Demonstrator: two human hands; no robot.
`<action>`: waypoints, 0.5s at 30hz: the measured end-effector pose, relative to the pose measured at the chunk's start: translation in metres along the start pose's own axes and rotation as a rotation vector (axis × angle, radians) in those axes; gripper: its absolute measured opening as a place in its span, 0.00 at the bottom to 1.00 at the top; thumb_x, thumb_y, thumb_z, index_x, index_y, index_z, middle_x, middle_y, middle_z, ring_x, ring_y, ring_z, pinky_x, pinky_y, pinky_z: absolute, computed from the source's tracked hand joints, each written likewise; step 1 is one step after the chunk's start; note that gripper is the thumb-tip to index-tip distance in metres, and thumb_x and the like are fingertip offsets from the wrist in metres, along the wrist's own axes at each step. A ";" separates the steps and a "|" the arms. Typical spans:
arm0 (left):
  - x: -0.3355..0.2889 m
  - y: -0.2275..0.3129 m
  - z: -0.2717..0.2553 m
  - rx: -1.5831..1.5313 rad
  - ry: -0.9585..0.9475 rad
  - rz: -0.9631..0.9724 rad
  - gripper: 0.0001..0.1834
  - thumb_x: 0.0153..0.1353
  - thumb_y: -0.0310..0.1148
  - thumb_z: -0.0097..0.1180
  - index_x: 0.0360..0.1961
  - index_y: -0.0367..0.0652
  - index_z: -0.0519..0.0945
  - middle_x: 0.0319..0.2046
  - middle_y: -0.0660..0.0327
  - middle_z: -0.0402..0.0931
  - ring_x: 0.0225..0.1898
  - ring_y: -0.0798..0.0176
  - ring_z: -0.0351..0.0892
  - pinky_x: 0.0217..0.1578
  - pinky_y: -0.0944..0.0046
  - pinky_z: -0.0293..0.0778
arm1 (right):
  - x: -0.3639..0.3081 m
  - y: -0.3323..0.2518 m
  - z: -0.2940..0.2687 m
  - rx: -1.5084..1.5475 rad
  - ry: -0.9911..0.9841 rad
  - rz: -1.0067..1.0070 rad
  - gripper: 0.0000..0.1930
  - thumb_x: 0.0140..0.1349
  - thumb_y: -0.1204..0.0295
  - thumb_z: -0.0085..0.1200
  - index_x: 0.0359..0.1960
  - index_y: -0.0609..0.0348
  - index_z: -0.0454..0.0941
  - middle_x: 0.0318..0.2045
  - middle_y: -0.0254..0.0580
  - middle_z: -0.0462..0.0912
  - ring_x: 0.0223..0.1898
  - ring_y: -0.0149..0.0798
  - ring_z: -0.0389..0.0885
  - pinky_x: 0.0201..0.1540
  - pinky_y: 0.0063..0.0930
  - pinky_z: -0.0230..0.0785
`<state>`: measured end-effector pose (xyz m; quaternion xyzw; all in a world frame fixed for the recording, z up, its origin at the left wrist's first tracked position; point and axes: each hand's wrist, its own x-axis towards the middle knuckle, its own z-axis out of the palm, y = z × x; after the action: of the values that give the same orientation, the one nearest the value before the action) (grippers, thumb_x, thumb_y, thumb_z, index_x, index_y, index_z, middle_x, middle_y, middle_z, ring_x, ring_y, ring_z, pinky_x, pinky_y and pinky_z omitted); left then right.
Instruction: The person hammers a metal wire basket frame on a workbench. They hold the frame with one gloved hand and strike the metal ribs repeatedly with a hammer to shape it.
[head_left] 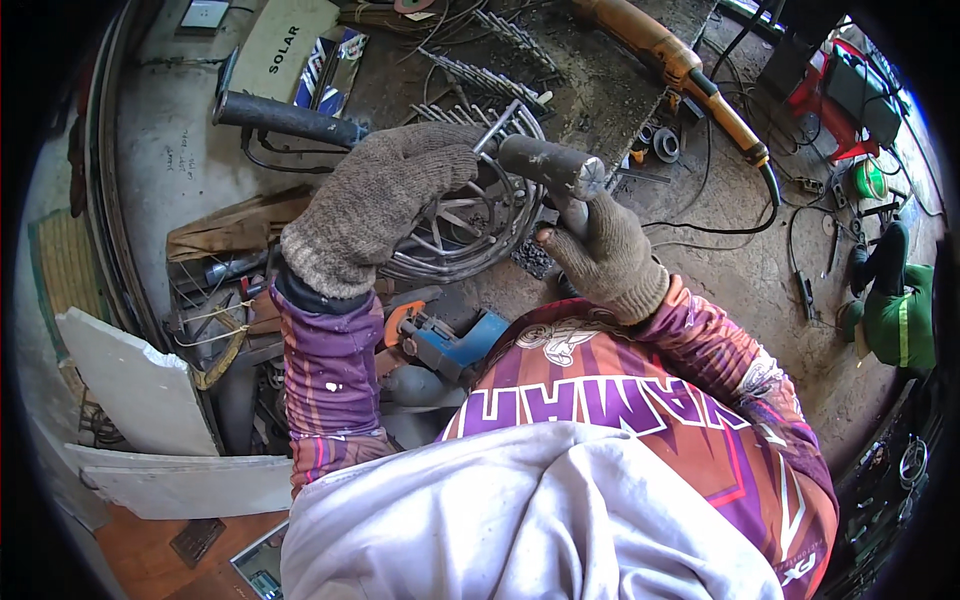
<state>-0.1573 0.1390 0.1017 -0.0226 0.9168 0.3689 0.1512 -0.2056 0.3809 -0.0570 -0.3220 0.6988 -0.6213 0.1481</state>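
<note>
gripping a steel bar (552, 165) between gloved right hand (605, 255) fingers (556, 238).

Both the left hand (375, 205) and the right hand (605, 255) wear grey-brown knitted gloves; sleeves (330, 385) purple with orange streaks. Hammer head (550, 163) dull grey steel; wire wheel (470, 225) silvery grey. Grinder (680, 65) yellow-orange with black cord. Drill (450, 340) blue and orange. Floor (720, 270) dusty brown-grey. Seated person's trousers (905, 320) green with pale stripe.

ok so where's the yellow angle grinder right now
In the head view the yellow angle grinder lies on the workbench at upper right, beyond the right hand.
</note>
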 end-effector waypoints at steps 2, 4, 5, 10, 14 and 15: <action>-0.002 -0.009 -0.002 0.175 0.020 0.169 0.18 0.68 0.31 0.56 0.58 0.40 0.81 0.54 0.53 0.81 0.54 0.56 0.83 0.54 0.61 0.78 | 0.000 -0.004 0.001 0.048 0.003 0.008 0.29 0.61 0.54 0.68 0.57 0.57 0.74 0.36 0.56 0.86 0.37 0.58 0.88 0.38 0.45 0.78; -0.002 -0.012 -0.001 0.375 0.052 0.365 0.18 0.66 0.31 0.56 0.56 0.40 0.82 0.54 0.52 0.82 0.54 0.54 0.83 0.54 0.61 0.79 | -0.003 -0.001 0.000 0.019 -0.013 0.033 0.29 0.61 0.54 0.68 0.58 0.56 0.74 0.36 0.55 0.86 0.37 0.58 0.88 0.38 0.45 0.78; -0.002 -0.010 0.002 0.499 0.104 0.429 0.16 0.66 0.32 0.56 0.53 0.40 0.83 0.52 0.52 0.83 0.52 0.54 0.83 0.52 0.61 0.79 | -0.004 -0.001 -0.001 -0.012 -0.033 0.058 0.30 0.61 0.54 0.68 0.59 0.55 0.74 0.36 0.55 0.86 0.37 0.58 0.87 0.38 0.45 0.78; 0.007 0.039 0.020 0.295 0.159 -0.107 0.12 0.67 0.32 0.55 0.45 0.38 0.84 0.45 0.50 0.84 0.46 0.52 0.85 0.48 0.59 0.80 | -0.002 -0.003 0.001 0.013 0.002 -0.002 0.32 0.61 0.55 0.68 0.63 0.53 0.72 0.36 0.54 0.86 0.37 0.58 0.87 0.38 0.45 0.78; 0.012 0.052 0.024 0.466 0.168 -0.197 0.12 0.69 0.33 0.53 0.45 0.39 0.85 0.43 0.52 0.84 0.43 0.53 0.85 0.44 0.58 0.80 | -0.001 -0.005 0.002 0.011 -0.021 -0.006 0.33 0.61 0.55 0.68 0.64 0.54 0.71 0.36 0.54 0.86 0.36 0.58 0.87 0.38 0.45 0.78; 0.012 0.052 0.023 0.529 0.160 -0.232 0.12 0.69 0.33 0.52 0.44 0.39 0.85 0.43 0.52 0.84 0.43 0.53 0.86 0.44 0.58 0.80 | -0.001 -0.007 0.001 0.012 -0.025 -0.007 0.33 0.61 0.55 0.68 0.64 0.54 0.71 0.36 0.54 0.86 0.36 0.58 0.87 0.38 0.45 0.78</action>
<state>-0.1711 0.1938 0.1171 -0.1161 0.9814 0.0947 0.1203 -0.2024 0.3808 -0.0505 -0.3314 0.6921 -0.6218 0.1566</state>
